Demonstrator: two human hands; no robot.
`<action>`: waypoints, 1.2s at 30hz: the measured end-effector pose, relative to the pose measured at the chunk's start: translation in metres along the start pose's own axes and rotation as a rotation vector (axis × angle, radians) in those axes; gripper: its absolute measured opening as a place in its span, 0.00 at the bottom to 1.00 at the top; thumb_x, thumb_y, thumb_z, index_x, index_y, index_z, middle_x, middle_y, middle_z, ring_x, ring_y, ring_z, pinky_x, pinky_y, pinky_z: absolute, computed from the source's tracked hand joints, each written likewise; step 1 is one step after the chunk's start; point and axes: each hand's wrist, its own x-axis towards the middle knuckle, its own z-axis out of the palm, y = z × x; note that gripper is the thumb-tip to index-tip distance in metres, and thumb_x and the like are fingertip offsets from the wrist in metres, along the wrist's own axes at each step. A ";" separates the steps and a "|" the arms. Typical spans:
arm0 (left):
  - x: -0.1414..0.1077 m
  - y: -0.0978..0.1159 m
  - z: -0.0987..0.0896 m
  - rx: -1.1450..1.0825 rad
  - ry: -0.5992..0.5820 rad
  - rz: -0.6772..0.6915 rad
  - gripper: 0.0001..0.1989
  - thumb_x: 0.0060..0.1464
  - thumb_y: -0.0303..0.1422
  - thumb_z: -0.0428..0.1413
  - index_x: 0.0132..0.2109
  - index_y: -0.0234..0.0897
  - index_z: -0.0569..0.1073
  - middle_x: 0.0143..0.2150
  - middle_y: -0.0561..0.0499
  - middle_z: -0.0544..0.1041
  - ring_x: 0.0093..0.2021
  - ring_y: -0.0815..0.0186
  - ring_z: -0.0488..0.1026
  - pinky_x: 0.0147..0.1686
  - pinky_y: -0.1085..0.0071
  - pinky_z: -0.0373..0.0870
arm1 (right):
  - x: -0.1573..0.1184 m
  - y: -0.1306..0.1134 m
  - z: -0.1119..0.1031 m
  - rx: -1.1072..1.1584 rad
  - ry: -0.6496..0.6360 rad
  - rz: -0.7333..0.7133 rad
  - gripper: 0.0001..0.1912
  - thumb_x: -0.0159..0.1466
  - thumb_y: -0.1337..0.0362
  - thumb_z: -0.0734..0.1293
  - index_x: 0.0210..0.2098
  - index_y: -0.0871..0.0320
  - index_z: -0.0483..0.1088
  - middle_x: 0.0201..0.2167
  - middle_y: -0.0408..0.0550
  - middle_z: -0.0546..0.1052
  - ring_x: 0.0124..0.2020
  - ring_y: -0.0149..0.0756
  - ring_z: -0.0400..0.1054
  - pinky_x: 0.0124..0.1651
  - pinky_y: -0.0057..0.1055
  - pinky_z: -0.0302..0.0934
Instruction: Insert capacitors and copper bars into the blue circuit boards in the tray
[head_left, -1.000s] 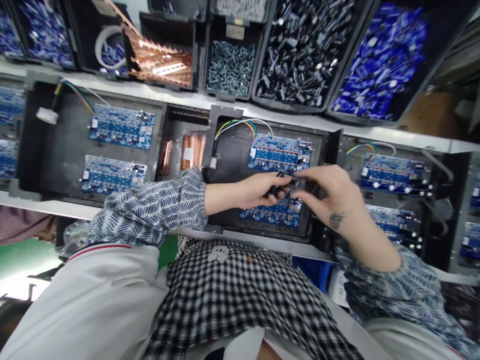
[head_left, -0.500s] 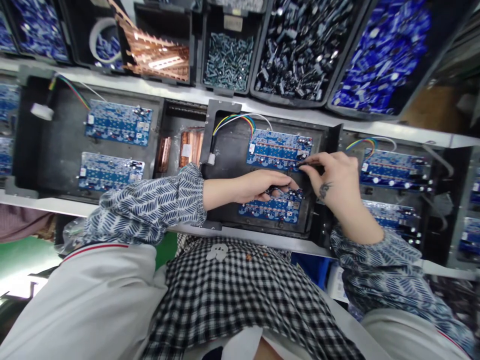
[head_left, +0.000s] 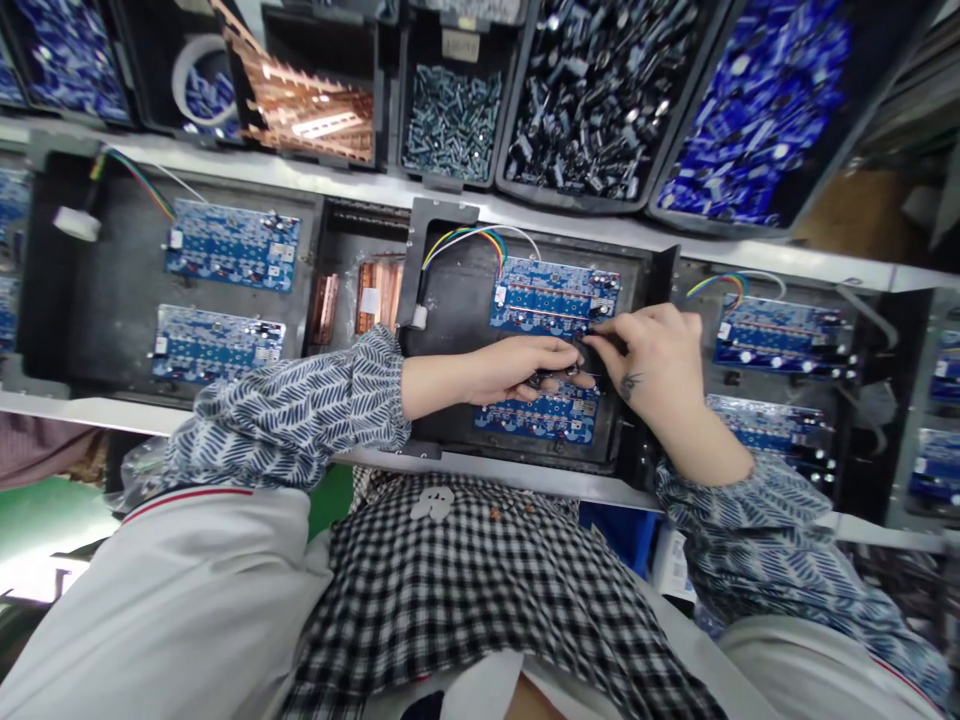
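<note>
Two blue circuit boards lie one above the other in a dark tray (head_left: pixel 450 350) before me. My left hand (head_left: pixel 529 368) is curled round small black parts, over the top edge of the lower board (head_left: pixel 536 422). The fingertips of my right hand (head_left: pixel 652 350) are pinched at the lower right edge of the upper board (head_left: pixel 555 295); what they hold is too small to make out. Coloured wires (head_left: pixel 465 235) run from the upper board's left end to a white connector (head_left: pixel 419 317).
Bins along the back hold dark cylindrical parts (head_left: pixel 592 100), blue parts (head_left: pixel 757 110), small greenish parts (head_left: pixel 452 120) and copper strips (head_left: pixel 315 115). More boards lie in the left tray (head_left: pixel 112 290) and right tray (head_left: pixel 870 400). Copper pieces (head_left: pixel 380 295) lie between trays.
My right hand has moved slightly left, its fingertips now closer to my left hand. My left hand stays curled over the lower board. The whole view has shifted slightly.
</note>
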 end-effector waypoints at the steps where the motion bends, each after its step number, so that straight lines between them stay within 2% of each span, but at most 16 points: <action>1: 0.000 -0.001 -0.001 0.018 0.005 0.038 0.07 0.69 0.30 0.55 0.39 0.33 0.72 0.37 0.50 0.74 0.25 0.78 0.61 0.18 0.85 0.47 | -0.002 -0.002 -0.003 0.026 0.022 -0.019 0.13 0.71 0.55 0.63 0.37 0.53 0.76 0.36 0.52 0.81 0.44 0.51 0.70 0.47 0.47 0.58; 3: 0.000 -0.003 -0.002 0.040 0.025 0.092 0.06 0.66 0.31 0.58 0.39 0.34 0.73 0.34 0.54 0.70 0.26 0.77 0.61 0.18 0.84 0.47 | -0.009 -0.010 -0.010 0.115 0.072 -0.050 0.14 0.71 0.52 0.63 0.40 0.53 0.76 0.39 0.52 0.81 0.43 0.50 0.71 0.45 0.47 0.61; 5: 0.000 -0.004 -0.002 0.042 0.039 0.102 0.04 0.64 0.30 0.59 0.39 0.34 0.74 0.31 0.55 0.66 0.26 0.77 0.61 0.19 0.83 0.47 | -0.018 -0.019 -0.017 0.220 0.094 -0.057 0.15 0.70 0.50 0.64 0.43 0.53 0.75 0.39 0.52 0.81 0.39 0.48 0.72 0.42 0.45 0.64; 9: -0.001 -0.002 0.000 0.030 0.021 0.074 0.02 0.62 0.28 0.60 0.42 0.34 0.75 0.32 0.55 0.68 0.27 0.76 0.62 0.20 0.83 0.48 | -0.026 -0.029 -0.025 0.330 0.045 -0.046 0.12 0.70 0.51 0.64 0.41 0.50 0.76 0.33 0.49 0.79 0.33 0.44 0.72 0.38 0.42 0.67; 11: -0.001 -0.001 0.002 -0.021 0.027 0.039 0.02 0.62 0.24 0.57 0.42 0.32 0.73 0.35 0.52 0.71 0.27 0.77 0.63 0.20 0.83 0.48 | -0.019 -0.020 -0.026 0.355 0.061 -0.017 0.11 0.70 0.53 0.65 0.40 0.49 0.77 0.34 0.48 0.80 0.34 0.44 0.73 0.39 0.43 0.68; 13: 0.000 0.001 0.003 -0.086 0.043 -0.006 0.08 0.59 0.17 0.51 0.41 0.31 0.71 0.35 0.50 0.73 0.26 0.77 0.63 0.18 0.83 0.47 | -0.008 -0.003 -0.025 0.314 0.087 0.043 0.10 0.68 0.54 0.66 0.40 0.50 0.78 0.33 0.50 0.81 0.35 0.47 0.73 0.40 0.45 0.68; 15: 0.001 0.002 0.003 -0.123 0.056 -0.047 0.13 0.55 0.13 0.46 0.41 0.29 0.70 0.35 0.48 0.73 0.25 0.77 0.65 0.18 0.83 0.47 | 0.004 0.015 -0.022 0.214 0.050 0.074 0.10 0.67 0.56 0.67 0.41 0.52 0.79 0.34 0.53 0.81 0.37 0.52 0.72 0.42 0.50 0.67; 17: 0.001 0.003 0.003 -0.129 0.064 -0.072 0.14 0.56 0.11 0.45 0.42 0.29 0.70 0.37 0.46 0.75 0.27 0.76 0.69 0.17 0.83 0.46 | 0.013 0.027 -0.017 0.132 -0.023 0.052 0.11 0.69 0.57 0.65 0.41 0.53 0.79 0.35 0.56 0.82 0.39 0.55 0.71 0.45 0.54 0.65; 19: 0.001 0.002 0.002 -0.119 0.066 -0.071 0.11 0.62 0.14 0.47 0.43 0.29 0.71 0.40 0.44 0.77 0.29 0.76 0.71 0.17 0.84 0.45 | 0.016 0.031 -0.012 0.094 -0.046 0.015 0.13 0.70 0.56 0.64 0.40 0.52 0.79 0.36 0.56 0.82 0.40 0.56 0.70 0.46 0.57 0.64; 21: 0.001 0.000 0.002 -0.090 0.058 -0.050 0.07 0.68 0.21 0.50 0.42 0.29 0.72 0.41 0.43 0.77 0.27 0.77 0.68 0.17 0.84 0.45 | 0.015 0.030 -0.007 0.069 -0.010 -0.012 0.15 0.71 0.55 0.62 0.40 0.51 0.79 0.35 0.55 0.82 0.40 0.57 0.69 0.45 0.59 0.63; 25: 0.002 -0.001 0.001 -0.067 0.036 -0.016 0.15 0.71 0.33 0.53 0.35 0.29 0.73 0.30 0.51 0.68 0.21 0.79 0.56 0.16 0.83 0.43 | 0.012 0.024 -0.007 0.014 0.011 -0.009 0.17 0.73 0.53 0.60 0.40 0.50 0.79 0.36 0.55 0.82 0.40 0.59 0.69 0.43 0.61 0.60; 27: 0.002 -0.001 0.001 -0.098 0.019 -0.038 0.16 0.72 0.30 0.49 0.35 0.28 0.73 0.28 0.53 0.63 0.20 0.79 0.53 0.16 0.82 0.41 | 0.012 0.022 -0.009 0.019 -0.016 0.013 0.16 0.73 0.53 0.60 0.39 0.49 0.78 0.37 0.53 0.83 0.41 0.58 0.68 0.44 0.61 0.59; 30: 0.003 0.000 0.001 -0.108 0.002 -0.048 0.13 0.68 0.22 0.47 0.36 0.27 0.73 0.30 0.52 0.63 0.21 0.78 0.55 0.17 0.82 0.42 | 0.012 0.019 -0.008 0.037 -0.038 0.048 0.14 0.72 0.55 0.62 0.38 0.49 0.78 0.36 0.54 0.82 0.43 0.57 0.68 0.48 0.61 0.57; 34: 0.003 -0.001 0.000 -0.004 0.026 0.021 0.08 0.67 0.25 0.54 0.38 0.29 0.76 0.34 0.50 0.68 0.25 0.78 0.59 0.19 0.83 0.45 | 0.008 0.012 -0.003 0.012 -0.008 0.065 0.13 0.70 0.58 0.63 0.39 0.54 0.79 0.33 0.56 0.81 0.44 0.59 0.68 0.49 0.61 0.55; 36: 0.004 -0.003 -0.002 0.034 0.043 0.054 0.09 0.67 0.27 0.55 0.39 0.30 0.77 0.35 0.51 0.68 0.26 0.77 0.59 0.19 0.83 0.46 | 0.004 0.007 -0.006 0.040 0.021 0.059 0.14 0.70 0.58 0.62 0.44 0.54 0.79 0.37 0.56 0.82 0.45 0.59 0.69 0.51 0.61 0.57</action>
